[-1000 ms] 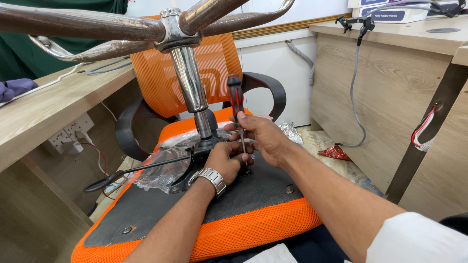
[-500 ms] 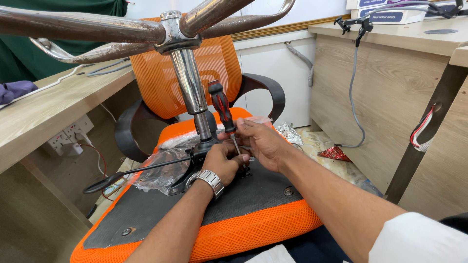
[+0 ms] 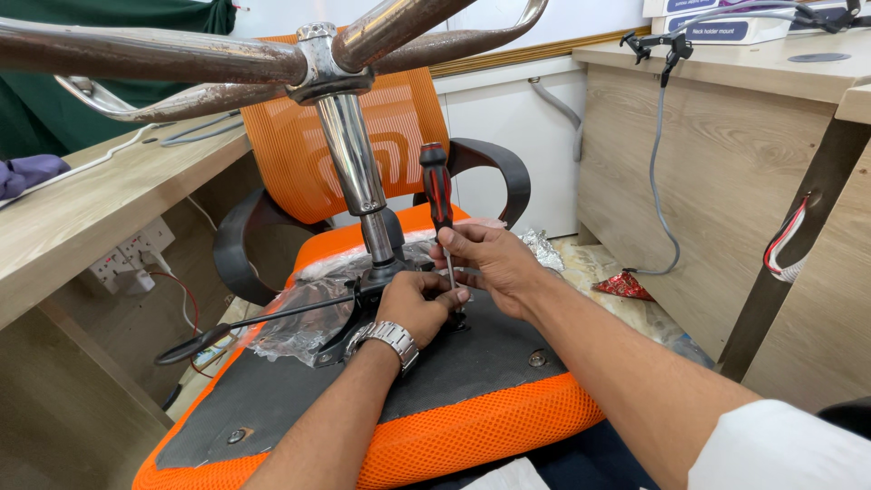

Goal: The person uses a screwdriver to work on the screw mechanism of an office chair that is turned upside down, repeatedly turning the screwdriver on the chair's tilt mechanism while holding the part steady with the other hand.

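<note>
Ur right hand [image 3: 490, 263] pinches screwdriver [image 3: 437, 195] shaft, tip down at mechanism [image 3: 381, 281] on upturned seat [image 3: 490, 349]. Left hand [image 3: 419, 304] closed round tip, steadying. Gas stem [image 3: 349, 154] w/ base on; plate screws [image 3: 537, 358] look seated; this one unfinished.

An upturned chair [image 3: 472, 381] lies between two desks [image 3: 82, 209], its base [image 3: 318, 63] pointing up.

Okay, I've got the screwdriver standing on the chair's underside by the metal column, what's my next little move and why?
Probably slide the right hand up onto the red and black handle of the screwdriver and begin turning. That hand now pinches only the thin shaft, while the left hand steadies the tip against the black base plate beside the chrome column. The handle should give more grip; the screw itself is hidden.
</note>
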